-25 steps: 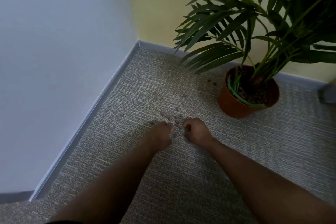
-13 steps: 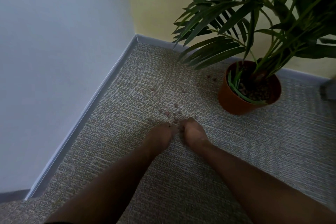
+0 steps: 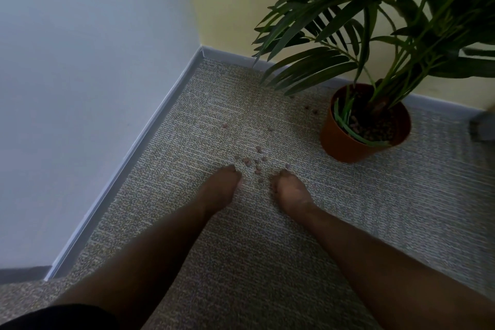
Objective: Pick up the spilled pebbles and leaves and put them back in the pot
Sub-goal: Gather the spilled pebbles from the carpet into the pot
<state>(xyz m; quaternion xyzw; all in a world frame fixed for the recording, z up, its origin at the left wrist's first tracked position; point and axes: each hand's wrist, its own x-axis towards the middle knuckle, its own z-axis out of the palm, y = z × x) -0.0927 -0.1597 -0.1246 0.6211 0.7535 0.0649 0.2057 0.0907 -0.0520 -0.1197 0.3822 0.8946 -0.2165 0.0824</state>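
Small brown pebbles (image 3: 257,162) lie in a loose cluster on the grey carpet, just beyond my fingertips. Single pebbles sit farther off (image 3: 224,125), and a few lie near the pot (image 3: 310,108). The terracotta pot (image 3: 345,147) stands upright at the right, with pebbles inside and a green leaf (image 3: 356,134) draped along its inner rim. My left hand (image 3: 221,190) and my right hand (image 3: 290,193) rest knuckles-up on the carpet, a hand's width apart, with the fingers curled down. One pebble shows at my right fingertips. What lies under either palm is hidden.
The palm fronds (image 3: 334,35) hang over the carpet above and left of the pot. A grey baseboard (image 3: 134,150) runs along the white wall on the left to the corner. A grey object (image 3: 482,128) sits at the right edge.
My hands were pressed together at the cluster half a second ago; now they have drawn apart, with pebbles showing between them. The view has shifted slightly.
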